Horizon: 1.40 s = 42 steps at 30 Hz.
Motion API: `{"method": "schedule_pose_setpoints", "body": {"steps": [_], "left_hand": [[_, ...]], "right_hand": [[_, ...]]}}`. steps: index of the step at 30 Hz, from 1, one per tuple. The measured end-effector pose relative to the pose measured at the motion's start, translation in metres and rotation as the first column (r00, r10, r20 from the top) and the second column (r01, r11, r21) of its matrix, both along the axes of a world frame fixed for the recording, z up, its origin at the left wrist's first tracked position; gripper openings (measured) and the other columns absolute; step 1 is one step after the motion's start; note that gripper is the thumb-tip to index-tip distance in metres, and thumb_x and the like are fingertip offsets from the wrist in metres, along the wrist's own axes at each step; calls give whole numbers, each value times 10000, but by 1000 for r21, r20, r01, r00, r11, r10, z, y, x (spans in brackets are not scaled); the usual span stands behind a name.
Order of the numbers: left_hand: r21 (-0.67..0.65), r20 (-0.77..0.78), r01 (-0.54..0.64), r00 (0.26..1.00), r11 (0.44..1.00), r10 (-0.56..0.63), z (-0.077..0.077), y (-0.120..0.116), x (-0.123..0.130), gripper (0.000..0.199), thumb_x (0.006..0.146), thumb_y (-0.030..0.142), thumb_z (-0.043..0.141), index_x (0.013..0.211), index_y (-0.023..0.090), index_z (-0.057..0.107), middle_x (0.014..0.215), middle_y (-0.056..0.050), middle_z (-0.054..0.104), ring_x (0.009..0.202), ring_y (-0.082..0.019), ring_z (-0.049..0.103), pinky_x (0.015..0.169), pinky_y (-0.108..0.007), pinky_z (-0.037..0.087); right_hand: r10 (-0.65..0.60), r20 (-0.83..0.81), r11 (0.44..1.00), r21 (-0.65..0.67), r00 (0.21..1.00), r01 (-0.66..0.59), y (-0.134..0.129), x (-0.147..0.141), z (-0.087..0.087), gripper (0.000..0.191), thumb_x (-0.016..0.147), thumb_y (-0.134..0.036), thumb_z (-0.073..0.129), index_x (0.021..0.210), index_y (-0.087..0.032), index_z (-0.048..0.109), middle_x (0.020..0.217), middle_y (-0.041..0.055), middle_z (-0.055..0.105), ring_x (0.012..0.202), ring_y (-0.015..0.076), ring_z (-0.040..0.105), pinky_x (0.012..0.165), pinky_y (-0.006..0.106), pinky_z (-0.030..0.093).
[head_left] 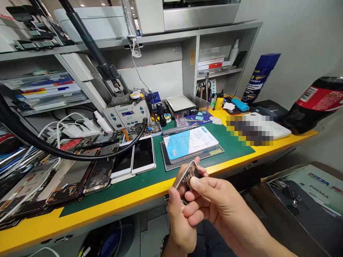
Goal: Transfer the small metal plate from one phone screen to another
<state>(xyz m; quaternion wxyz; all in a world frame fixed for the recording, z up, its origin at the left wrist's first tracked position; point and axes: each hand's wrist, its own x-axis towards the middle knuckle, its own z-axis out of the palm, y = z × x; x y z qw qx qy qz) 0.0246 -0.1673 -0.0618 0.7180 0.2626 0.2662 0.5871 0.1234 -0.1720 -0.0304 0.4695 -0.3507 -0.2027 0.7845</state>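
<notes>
An opened phone (184,180) with a metal frame and bare inner parts is held tilted in front of the bench edge. My left hand (182,217) wraps round its lower side, thumb along the near edge. My right hand (214,196) is closed at the phone's right side, its thumb and finger pressed on the small parts inside. Beyond the hands, a blue and white box (191,142) rests on a grey perforated mat (171,166).
Disassembled phones (99,175) and two white-framed screens (143,153) lie on the left. A soldering station (127,114) and hot plate (180,107) stand behind. A black hose (80,155) arches over the left side. A cola bottle (316,103) and spray can (258,78) are at right.
</notes>
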Motion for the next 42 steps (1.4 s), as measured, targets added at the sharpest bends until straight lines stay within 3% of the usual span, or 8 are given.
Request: {"method": "schedule_pose_setpoints", "body": {"steps": [5,9,18,25,33,42], "left_hand": [[93,-134,6,991,996,7,-7,2,-5,747,824,759,560,1357,246,667,1085,-131,732,1072,-287,675,1014,-416,514],[172,-206,5,978,985,31,-9,4,-4,712,852,740,514,1288,216,718,1151,-149,702,1125,-320,637,1036,-448,483],[392,-227,-44,963,919,143,-8,10,1,621,901,663,452,1218,219,748,1114,-103,652,1068,-295,591,964,-415,437],[432,-241,-38,958,901,156,-8,11,3,581,903,660,448,1198,259,748,1078,-77,627,996,-263,585,903,-392,444],[430,-291,-17,944,902,156,-8,13,2,620,900,678,426,1228,254,738,1115,-104,615,1045,-304,567,927,-438,437],[356,-281,-16,952,934,123,-5,11,3,625,872,712,468,1191,257,754,1075,-99,624,1033,-303,591,1009,-458,444]], "right_hand": [[14,-17,999,39,1000,-13,1,4,-4,333,828,-385,823,814,-56,769,740,174,795,601,156,756,629,214,627],[-17,26,996,92,1000,15,3,5,-10,327,816,-398,832,780,-80,763,672,135,778,569,157,743,586,215,617],[-89,83,979,190,993,72,1,3,-23,266,840,-355,814,739,-117,752,682,67,745,547,141,718,552,212,593],[-112,61,968,234,992,95,1,4,-26,226,863,-323,793,745,-134,756,668,54,748,507,121,700,529,190,585],[-117,6,949,295,993,110,3,1,-28,198,890,-289,765,762,-138,764,610,35,725,486,91,673,519,153,563],[-108,94,956,283,990,77,-1,4,-31,229,888,-337,762,766,-144,744,609,33,706,483,96,650,499,171,518]]}}
